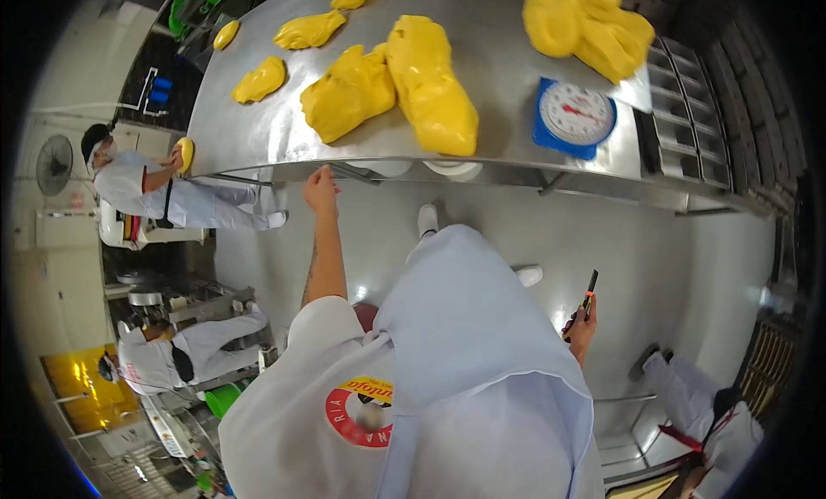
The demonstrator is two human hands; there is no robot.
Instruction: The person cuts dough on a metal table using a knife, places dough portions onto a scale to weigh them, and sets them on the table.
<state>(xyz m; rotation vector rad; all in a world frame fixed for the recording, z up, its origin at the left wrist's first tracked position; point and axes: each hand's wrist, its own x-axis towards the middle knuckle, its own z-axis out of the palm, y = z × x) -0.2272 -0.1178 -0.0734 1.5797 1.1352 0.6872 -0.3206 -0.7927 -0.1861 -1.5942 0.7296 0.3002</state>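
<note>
My left hand [321, 190] hangs just in front of the table's near edge, fingers loosely bent and a little apart, with nothing seen in it. Held low at my right side, my right hand [582, 329] is closed around a black and orange utility knife [590, 290], its narrow dark end pointing up and away from me. On the steel table [499, 60] lie large lumps of glossy yellow dough, among them a long one [433, 86] and a rounder one [348, 93]. A blue dial scale [575, 114] stands near the table's right end.
More yellow dough [589, 26] lies beyond the scale, with smaller pieces [260, 79] at the left. Metal pans [684, 112] stand at the right end. One co-worker [129, 176] handles yellow dough at the table's left corner; others [163, 361] are lower left and lower right [714, 413].
</note>
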